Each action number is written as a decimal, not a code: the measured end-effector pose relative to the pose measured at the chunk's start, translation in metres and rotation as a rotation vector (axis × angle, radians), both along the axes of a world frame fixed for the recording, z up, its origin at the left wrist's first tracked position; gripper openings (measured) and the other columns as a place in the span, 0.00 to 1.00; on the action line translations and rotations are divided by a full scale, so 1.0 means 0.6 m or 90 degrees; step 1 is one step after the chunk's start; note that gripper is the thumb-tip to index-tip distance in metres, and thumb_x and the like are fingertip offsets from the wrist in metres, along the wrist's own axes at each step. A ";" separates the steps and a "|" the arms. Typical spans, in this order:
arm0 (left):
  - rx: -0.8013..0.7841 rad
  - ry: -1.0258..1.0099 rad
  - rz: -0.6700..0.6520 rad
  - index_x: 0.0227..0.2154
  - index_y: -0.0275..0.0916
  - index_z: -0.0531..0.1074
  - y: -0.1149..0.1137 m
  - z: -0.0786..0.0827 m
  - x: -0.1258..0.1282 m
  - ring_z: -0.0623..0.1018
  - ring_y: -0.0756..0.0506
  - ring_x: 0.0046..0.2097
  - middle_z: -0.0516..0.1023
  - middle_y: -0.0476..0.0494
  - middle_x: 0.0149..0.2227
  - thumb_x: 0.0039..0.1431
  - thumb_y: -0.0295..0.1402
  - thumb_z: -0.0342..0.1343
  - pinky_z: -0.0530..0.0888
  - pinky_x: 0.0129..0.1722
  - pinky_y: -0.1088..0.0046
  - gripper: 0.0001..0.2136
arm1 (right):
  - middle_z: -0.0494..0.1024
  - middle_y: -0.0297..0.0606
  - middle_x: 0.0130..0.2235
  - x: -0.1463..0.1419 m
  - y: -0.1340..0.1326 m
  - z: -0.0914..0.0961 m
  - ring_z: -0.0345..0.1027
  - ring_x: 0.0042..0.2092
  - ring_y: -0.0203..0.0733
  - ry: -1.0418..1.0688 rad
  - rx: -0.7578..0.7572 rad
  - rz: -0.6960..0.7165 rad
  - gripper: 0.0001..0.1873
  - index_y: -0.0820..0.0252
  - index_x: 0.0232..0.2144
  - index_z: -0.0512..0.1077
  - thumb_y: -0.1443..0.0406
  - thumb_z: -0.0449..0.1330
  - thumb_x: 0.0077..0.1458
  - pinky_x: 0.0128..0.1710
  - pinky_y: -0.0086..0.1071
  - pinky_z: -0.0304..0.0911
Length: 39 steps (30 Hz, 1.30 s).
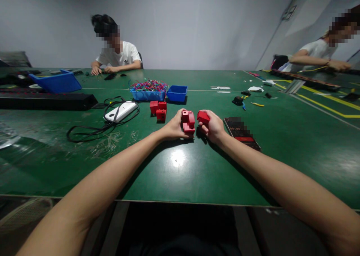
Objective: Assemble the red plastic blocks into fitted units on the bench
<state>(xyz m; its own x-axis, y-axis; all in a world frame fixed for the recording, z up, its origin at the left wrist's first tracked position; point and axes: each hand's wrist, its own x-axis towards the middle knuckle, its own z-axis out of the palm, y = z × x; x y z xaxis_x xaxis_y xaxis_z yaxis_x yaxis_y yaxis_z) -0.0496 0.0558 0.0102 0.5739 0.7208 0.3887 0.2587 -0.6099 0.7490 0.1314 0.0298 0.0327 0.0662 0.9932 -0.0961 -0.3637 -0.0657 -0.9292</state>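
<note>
My left hand (177, 126) is closed around a red notched block (188, 121), holding it upright near the middle of the green table. Just to its right, my right hand (215, 126) grips a second red block (203, 117), partly covered by the fingers. A small gap separates the two held pieces. Beyond my left hand lies a small group of similar red blocks (161, 115), some with a round hole. Close by my right forearm a phone (242, 133) rests on the table with its screen lit.
Behind the blocks stand a blue bin of tangled wires (149, 91) and another blue bin (177, 94). A white device (121, 112) with black cable (84, 135) lies left. Pliers (257, 104) and small parts lie right. Two other people (123, 55) work at the far side and right.
</note>
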 end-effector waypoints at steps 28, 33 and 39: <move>0.004 0.004 0.005 0.59 0.39 0.52 0.003 -0.006 -0.002 0.69 0.34 0.60 0.64 0.33 0.57 0.36 0.39 0.74 0.66 0.61 0.53 0.48 | 0.76 0.38 0.20 0.002 0.008 0.002 0.66 0.18 0.32 0.114 -0.046 0.016 0.19 0.63 0.28 0.71 0.59 0.50 0.66 0.17 0.23 0.59; -0.001 0.002 0.004 0.59 0.38 0.53 0.004 -0.007 -0.001 0.68 0.34 0.60 0.64 0.32 0.57 0.36 0.38 0.74 0.66 0.61 0.53 0.48 | 0.76 0.39 0.20 0.001 0.007 0.001 0.66 0.18 0.32 0.108 -0.053 -0.008 0.22 0.63 0.28 0.70 0.52 0.52 0.65 0.18 0.23 0.60; -0.023 0.001 0.004 0.59 0.37 0.52 0.001 -0.003 -0.002 0.69 0.34 0.60 0.64 0.31 0.57 0.36 0.38 0.73 0.67 0.61 0.53 0.48 | 0.75 0.38 0.20 0.000 0.006 0.001 0.65 0.18 0.33 0.087 -0.043 -0.001 0.24 0.62 0.26 0.70 0.48 0.55 0.62 0.18 0.25 0.59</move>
